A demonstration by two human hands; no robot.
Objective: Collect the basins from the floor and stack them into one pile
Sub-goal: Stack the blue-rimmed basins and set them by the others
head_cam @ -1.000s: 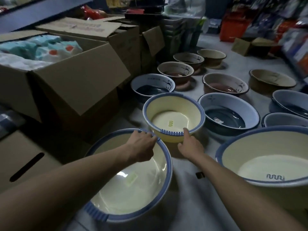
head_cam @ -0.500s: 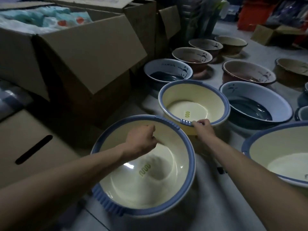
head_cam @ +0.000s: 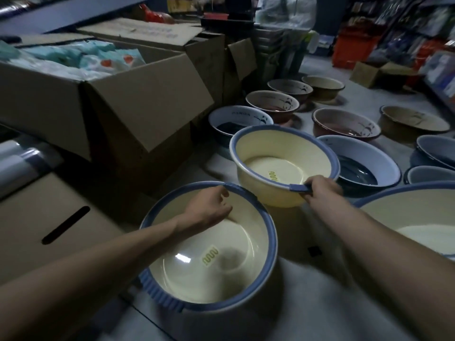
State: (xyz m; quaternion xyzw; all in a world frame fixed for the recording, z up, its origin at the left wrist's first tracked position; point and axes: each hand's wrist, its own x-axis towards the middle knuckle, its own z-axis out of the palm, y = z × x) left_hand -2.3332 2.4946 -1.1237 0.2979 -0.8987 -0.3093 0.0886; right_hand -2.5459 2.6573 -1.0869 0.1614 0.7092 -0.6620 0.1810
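- My right hand [head_cam: 320, 190] gripped the blue handle [head_cam: 299, 187] on the near rim of the small cream basin [head_cam: 258, 148], with the fingers curled round it.
- That small basin sat mouth up just behind the big cream basin [head_cam: 272, 242], their rims almost meeting. I could not tell whether it was clear of the floor [head_cam: 320, 303].
- My left hand [head_cam: 209, 207] was over the far inside edge of the big basin, fingers loosely curled. I could not tell whether it held the rim or only hung beside it.
- The big basin stood on the floor right in front of me, with a yellow sticker [head_cam: 210, 257] on its bottom.
- Another large cream basin [head_cam: 406, 212] stood to my right, cut off by the edge of the view.
- A dark blue basin [head_cam: 384, 163] sat just behind my right hand, and brown basins [head_cam: 344, 119] lay further back on the floor.
- An open cardboard box [head_cam: 138, 107] stood to my left.
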